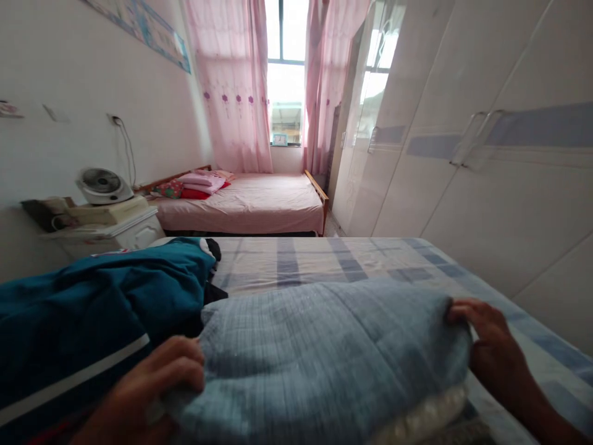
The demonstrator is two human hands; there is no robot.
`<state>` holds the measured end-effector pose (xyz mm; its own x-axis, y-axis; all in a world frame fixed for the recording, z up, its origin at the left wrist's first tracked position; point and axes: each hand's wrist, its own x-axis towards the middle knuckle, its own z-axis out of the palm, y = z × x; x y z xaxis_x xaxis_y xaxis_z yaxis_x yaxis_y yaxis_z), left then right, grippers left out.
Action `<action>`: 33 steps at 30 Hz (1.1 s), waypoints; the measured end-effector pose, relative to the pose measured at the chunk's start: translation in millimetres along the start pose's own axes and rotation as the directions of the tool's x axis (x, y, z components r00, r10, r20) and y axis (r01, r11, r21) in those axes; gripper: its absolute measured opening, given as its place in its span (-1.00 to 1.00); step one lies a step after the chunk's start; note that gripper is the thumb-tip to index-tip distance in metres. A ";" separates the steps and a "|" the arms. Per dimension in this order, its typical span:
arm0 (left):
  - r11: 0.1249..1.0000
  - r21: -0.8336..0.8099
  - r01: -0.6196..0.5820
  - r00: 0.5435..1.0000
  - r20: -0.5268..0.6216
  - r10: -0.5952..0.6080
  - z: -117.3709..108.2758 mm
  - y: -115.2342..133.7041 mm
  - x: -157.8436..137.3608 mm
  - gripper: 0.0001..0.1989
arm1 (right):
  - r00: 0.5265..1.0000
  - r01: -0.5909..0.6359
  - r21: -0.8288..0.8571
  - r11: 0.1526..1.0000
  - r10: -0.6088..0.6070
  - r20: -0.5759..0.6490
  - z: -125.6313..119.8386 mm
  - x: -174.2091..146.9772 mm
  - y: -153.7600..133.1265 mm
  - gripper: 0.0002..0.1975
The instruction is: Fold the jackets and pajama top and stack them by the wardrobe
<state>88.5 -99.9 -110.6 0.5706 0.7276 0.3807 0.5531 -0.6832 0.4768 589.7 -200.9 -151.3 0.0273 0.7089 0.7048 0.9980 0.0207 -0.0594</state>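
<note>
A blue-grey woven pillow (324, 358) lies across the near part of the bed, its surface puffed up and slightly creased. At its left edge, my left hand (157, 383) has its fingers curled on the fabric. My right hand (491, 340) pinches the far right corner, thumb below and fingers on top. Under the pillow's lower right side, a pale, bumpy thing (426, 415) shows, too blurred to name. Close to my left hand is a heap of teal clothing (111, 296) with a white stripe.
The bed sheet (250, 262) is white with blue checks. Beyond stands a second bed (269, 204) with a pink sheet and folded bedding. A small fan (102, 184) sits on a cabinet (134, 232) at left. A white wardrobe (463, 204) lines the right side.
</note>
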 end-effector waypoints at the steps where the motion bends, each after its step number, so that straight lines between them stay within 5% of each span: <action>1: 0.999 0.027 -0.026 0.998 0.060 0.025 13.2 -0.9 -16.0 -0.92 | 0.997 -0.017 -0.007 1.000 0.017 0.078 2.2 -23.5 -0.5 -0.79; 6: 0.994 0.086 -0.065 0.986 0.157 0.051 47.6 -2.0 -48.0 -0.69 | 0.947 -0.135 -0.052 0.989 0.144 0.287 20.9 -81.6 0.4 -0.68; 11: 0.983 0.180 0.048 0.998 -0.057 -0.038 18.7 9.9 -26.8 -0.81 | 0.935 -0.168 -0.016 0.986 0.164 0.313 -6.2 -41.4 -8.7 -0.70; 14: 0.958 0.286 0.030 0.988 -0.152 0.014 20.3 34.7 5.9 -0.76 | 0.964 -0.196 0.067 0.978 0.180 0.196 -27.9 9.2 -48.5 -0.69; 17: 0.912 0.403 -0.071 0.987 -0.107 0.124 50.7 58.4 38.3 -0.63 | 0.988 0.000 0.164 0.987 -0.025 0.150 -24.7 51.5 -107.4 -0.59; 20: 0.881 0.462 -0.106 0.990 -0.034 0.137 90.5 52.4 51.8 -0.49 | 0.958 0.049 0.162 0.986 -0.092 0.270 8.3 60.0 -154.7 -0.51; 22: 0.879 0.468 -0.086 0.995 -0.004 0.099 110.6 30.6 49.5 -0.45 | 0.899 0.003 0.170 0.985 -0.077 0.432 37.1 46.5 -171.3 -0.45; 25: 0.889 0.450 -0.081 0.997 0.034 0.073 124.7 -3.9 40.0 -0.43 | 0.782 -0.082 0.181 0.980 -0.049 0.621 68.6 18.7 -179.0 -0.39; 29: 0.898 0.432 -0.080 0.997 0.036 0.072 124.7 -16.8 34.6 -0.44 | 0.734 -0.098 0.215 0.972 -0.075 0.675 65.2 13.8 -172.1 -0.38; 31: 0.900 0.430 -0.074 0.997 0.041 0.062 123.5 -14.0 35.3 -0.44 | 0.747 -0.055 0.243 0.969 -0.121 0.653 50.9 24.2 -160.1 -0.42; 33: 0.900 0.431 -0.067 0.997 0.049 0.051 123.3 -11.7 36.0 -0.44 | 0.811 -0.027 0.185 0.982 -0.087 0.578 38.4 30.7 -140.7 -0.44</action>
<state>177.4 -73.2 -200.2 0.6273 0.6878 0.3654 0.7207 -0.6904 0.0624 447.9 -155.0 -148.4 -0.0972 0.9809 0.1685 0.9692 0.1318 -0.2082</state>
